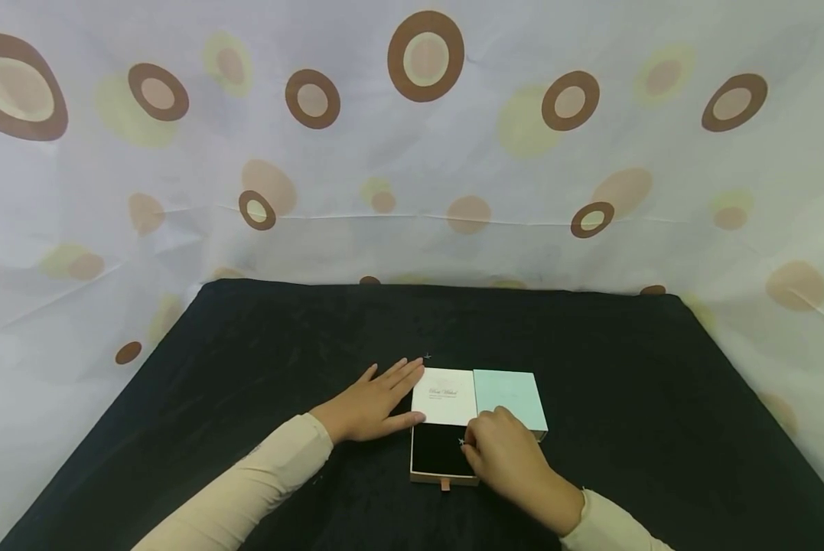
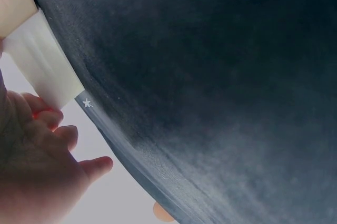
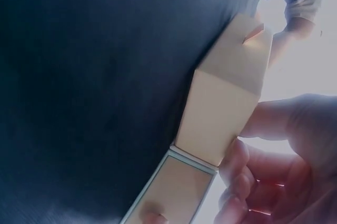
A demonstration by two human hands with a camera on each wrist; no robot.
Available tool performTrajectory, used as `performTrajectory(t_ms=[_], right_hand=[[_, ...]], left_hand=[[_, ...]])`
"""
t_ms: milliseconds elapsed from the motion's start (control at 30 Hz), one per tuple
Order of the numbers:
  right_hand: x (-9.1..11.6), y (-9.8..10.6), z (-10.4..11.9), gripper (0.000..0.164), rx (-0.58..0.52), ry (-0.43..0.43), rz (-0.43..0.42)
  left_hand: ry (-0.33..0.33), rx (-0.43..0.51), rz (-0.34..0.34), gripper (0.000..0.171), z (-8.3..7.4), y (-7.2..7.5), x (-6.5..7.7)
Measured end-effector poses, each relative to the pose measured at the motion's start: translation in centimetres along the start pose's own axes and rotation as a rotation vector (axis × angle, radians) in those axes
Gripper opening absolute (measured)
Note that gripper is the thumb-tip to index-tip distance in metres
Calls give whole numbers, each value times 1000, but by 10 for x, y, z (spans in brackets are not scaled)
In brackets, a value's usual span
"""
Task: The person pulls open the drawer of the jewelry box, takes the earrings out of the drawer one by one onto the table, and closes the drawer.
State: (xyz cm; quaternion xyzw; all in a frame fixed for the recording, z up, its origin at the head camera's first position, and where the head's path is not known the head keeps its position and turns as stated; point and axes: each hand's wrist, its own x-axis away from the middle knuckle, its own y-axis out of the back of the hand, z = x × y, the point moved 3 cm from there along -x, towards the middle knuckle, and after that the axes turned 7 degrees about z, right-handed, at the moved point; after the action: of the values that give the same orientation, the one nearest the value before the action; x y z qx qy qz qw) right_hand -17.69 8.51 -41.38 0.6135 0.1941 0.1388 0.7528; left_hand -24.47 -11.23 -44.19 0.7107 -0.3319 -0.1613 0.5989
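A white box sleeve (image 1: 444, 396) with fine print lies beside a pale teal box part (image 1: 510, 394). From the sleeve's near side a drawer (image 1: 444, 480) with black lining and a small tab sticks out. My left hand (image 1: 377, 398) rests at the sleeve's left edge, fingers straight and spread. Over the drawer's right side, my right hand (image 1: 511, 455) pinches a tiny silvery star-shaped piece (image 1: 461, 441) between curled fingers and thumb. In the right wrist view its thumb is close to the drawer's side wall (image 3: 224, 103).
Another small star-shaped piece (image 2: 87, 102) lies on the dark cloth (image 1: 301, 329), just beyond the sleeve's far edge. Behind the table hangs a pale curtain (image 1: 356, 153) patterned with brown and yellow circles.
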Motion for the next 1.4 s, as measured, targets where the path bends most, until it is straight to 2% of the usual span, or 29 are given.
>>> performTrajectory(t_ms=[233,567,867,1400], right_hand=[[0,-1,-1,26,-32,-1,-16],[0,-3,-3,25,-24,-3,-41],[-2,-1,-3,31,-57,-8,-26],[-3,-2,-5,28,-28,-9,-57]], left_hand=[[4,-10,5,78,0,-1,-1],[7,1,6,78,-1,0,1],[3,2,3,78,-1,1,1],[-3,5,-4,78,-1,1,1]])
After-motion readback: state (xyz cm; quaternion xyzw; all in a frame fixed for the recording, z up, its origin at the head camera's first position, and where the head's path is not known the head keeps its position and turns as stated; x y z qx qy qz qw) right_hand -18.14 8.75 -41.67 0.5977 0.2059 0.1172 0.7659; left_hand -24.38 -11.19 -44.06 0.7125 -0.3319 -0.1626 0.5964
